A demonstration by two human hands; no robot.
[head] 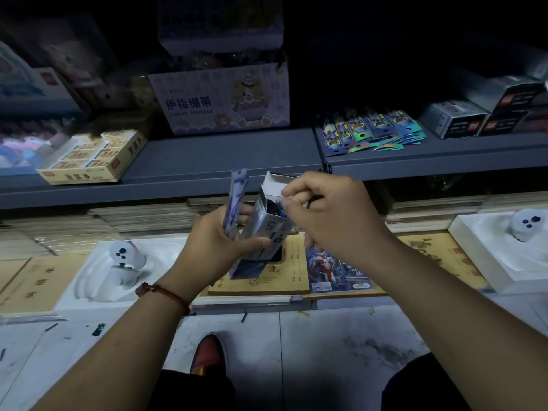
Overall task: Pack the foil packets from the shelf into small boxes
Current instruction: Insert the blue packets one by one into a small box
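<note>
Only the head view here, and it's pretty dark. The left hand (213, 244) grips the small box (267, 229), a white and blue one with "0.5" printed on the side. It's tilted, with its open top towards the shelf (222, 161). Thumb's on the front face, fingers wrapped round behind. The same hand also has a flat blue-and-white stack (235, 200) clamped upright just left of the box. It's edge-on, so I can't tell if it's packets or folded card.

The right hand (335, 218) is at the box's mouth with its fingers curled in. Thumb and forefinger are pinching what looks like a side flap. There's something dark inside the opening, but I can't make it out.

The foil packets (370, 132) are fanned out in a shiny row on the shelf, up and to the right, well apart from both hands. A few grey boxes (456, 118) sit just to their right. A finger bandage carton (219, 99) stands mid-shelf, and a yellow tray box (92, 157) is off to the left.
</note>
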